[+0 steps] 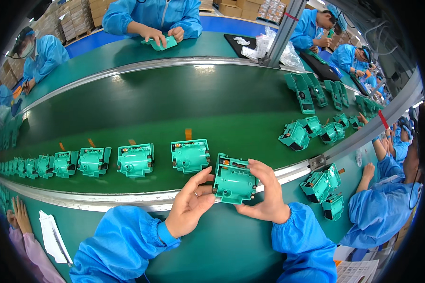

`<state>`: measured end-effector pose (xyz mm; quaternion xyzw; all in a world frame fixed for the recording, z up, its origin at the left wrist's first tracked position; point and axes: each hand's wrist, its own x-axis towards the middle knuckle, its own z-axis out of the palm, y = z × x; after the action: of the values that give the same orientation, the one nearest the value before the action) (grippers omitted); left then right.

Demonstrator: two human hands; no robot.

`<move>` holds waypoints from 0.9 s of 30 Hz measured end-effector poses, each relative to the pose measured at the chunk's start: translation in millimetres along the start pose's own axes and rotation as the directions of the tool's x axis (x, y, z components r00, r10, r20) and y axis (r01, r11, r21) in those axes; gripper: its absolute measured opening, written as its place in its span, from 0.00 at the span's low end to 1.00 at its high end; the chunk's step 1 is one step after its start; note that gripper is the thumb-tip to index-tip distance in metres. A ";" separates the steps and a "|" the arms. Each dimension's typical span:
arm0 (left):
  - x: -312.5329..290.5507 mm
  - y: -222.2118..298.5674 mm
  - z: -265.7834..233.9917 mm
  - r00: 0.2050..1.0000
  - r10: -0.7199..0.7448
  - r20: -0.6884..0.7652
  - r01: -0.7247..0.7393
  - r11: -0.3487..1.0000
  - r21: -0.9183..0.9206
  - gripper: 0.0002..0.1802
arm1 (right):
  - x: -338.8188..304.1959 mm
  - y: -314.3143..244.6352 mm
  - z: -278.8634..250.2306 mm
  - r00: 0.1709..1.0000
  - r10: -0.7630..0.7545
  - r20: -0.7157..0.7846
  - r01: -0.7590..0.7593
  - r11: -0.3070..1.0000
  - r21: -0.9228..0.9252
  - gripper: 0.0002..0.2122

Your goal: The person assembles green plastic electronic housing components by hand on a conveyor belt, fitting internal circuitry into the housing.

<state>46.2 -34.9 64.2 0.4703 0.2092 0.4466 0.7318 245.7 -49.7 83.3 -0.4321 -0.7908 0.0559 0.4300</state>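
Between my two hands is a green plastic housing (235,181), its open inner side turned up, with dark and copper-coloured parts along its far edge. My left hand (190,203) grips its left side with thumb and fingers. On the other side, my right hand (267,193) holds the right edge, fingers over the far corner and thumb at the near one. The piece is over the metal rail (165,200) at the belt's near edge. Just left of it, a similar housing (190,155) with an orange flex strip (188,134) lies on the green belt (141,104).
More housings (94,161) stretch leftward in a row on the belt. Others, plus green covers (301,92), lie at the right. A few housings (322,186) rest on the near table at right. A metal post (283,33) rises beyond. Co-workers (153,23) sit around.
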 end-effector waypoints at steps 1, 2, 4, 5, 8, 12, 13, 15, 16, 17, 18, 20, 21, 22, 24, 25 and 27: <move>1.3 -1.0 -1.6 1.000 -0.005 -0.007 0.005 1.000 -0.008 0.30 | -0.2 -0.3 1.1 1.000 -0.015 0.000 0.015 1.000 0.008 0.32; 2.2 -1.8 -2.9 1.000 -0.006 -0.007 0.006 1.000 -0.008 0.30 | -0.3 -0.1 1.9 1.000 -0.014 0.000 0.014 1.000 0.008 0.32; 3.6 -3.1 -4.0 0.999 -0.042 -0.020 0.041 0.999 -0.028 0.30 | -0.9 0.4 2.2 0.999 -0.033 0.023 0.033 0.999 0.006 0.32; 4.0 -3.2 -4.1 0.999 -0.043 -0.020 0.042 0.999 -0.028 0.30 | -1.2 -0.2 2.2 0.999 -0.032 0.023 0.032 0.999 0.006 0.32; 4.7 -2.7 -3.9 0.997 -0.076 -0.012 0.076 0.996 -0.040 0.31 | -2.2 -0.4 1.8 0.998 -0.052 0.036 0.052 0.999 0.000 0.32; 5.6 -2.8 -1.9 0.991 -0.120 -0.065 0.112 0.987 -0.111 0.32 | -3.3 0.1 -0.7 0.996 -0.042 0.082 0.036 0.997 0.075 0.34; 5.4 -2.1 -1.2 0.990 -0.124 -0.073 0.114 0.984 -0.137 0.33 | -2.6 -0.6 -1.2 0.996 -0.044 0.072 0.038 0.996 0.086 0.35; 4.8 -0.2 1.9 0.988 -0.118 -0.100 0.101 0.983 -0.156 0.33 | -2.7 -1.7 -4.0 0.994 0.085 0.065 -0.097 0.971 0.218 0.37; 5.2 -0.4 2.2 0.986 -0.114 -0.119 0.092 0.980 -0.177 0.34 | -3.8 -1.8 -4.4 0.973 0.217 0.074 -0.229 0.913 0.338 0.39; 5.4 -1.2 1.4 0.986 -0.115 -0.120 0.092 0.980 -0.178 0.34 | -5.6 -2.1 1.9 0.938 0.317 0.140 -0.322 0.648 0.691 0.35; 5.3 -2.2 0.2 0.984 -0.120 -0.133 0.093 0.977 -0.190 0.35 | -5.6 -2.1 1.5 0.938 0.316 0.142 -0.323 0.647 0.691 0.35; 6.9 -4.2 -1.4 0.982 -0.129 -0.135 0.100 0.974 -0.204 0.35 | -7.4 -2.3 -1.2 0.694 0.562 0.450 -0.546 0.004 0.838 0.28; 8.3 -4.5 -2.1 0.983 -0.132 -0.126 0.101 0.969 -0.225 0.35 | -7.7 -0.8 -1.8 0.681 0.538 0.497 -0.583 -0.013 0.813 0.22; 8.8 -4.2 -2.2 0.983 -0.134 -0.124 0.101 0.964 -0.245 0.36 | -8.6 2.1 -1.0 0.681 0.537 0.498 -0.583 -0.014 0.812 0.22; 10.0 -4.2 -2.5 0.986 -0.129 -0.108 0.102 0.968 -0.232 0.36 | -11.3 9.9 1.9 0.640 0.486 0.596 -0.575 -0.212 0.790 0.18; 9.2 -4.4 -2.5 0.988 -0.123 -0.094 0.100 0.971 -0.217 0.37 | -12.4 11.4 2.3 0.640 0.483 0.598 -0.576 -0.213 0.789 0.18; 7.7 -4.2 -0.8 0.990 -0.113 -0.084 0.091 0.970 -0.224 0.37 | -13.9 12.9 2.3 0.638 0.439 0.632 -0.568 -0.286 0.772 0.15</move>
<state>51.5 -28.6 61.0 0.3534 0.2175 0.4508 0.7903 255.8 -51.2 67.1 -0.2959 -0.2708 0.7742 0.4896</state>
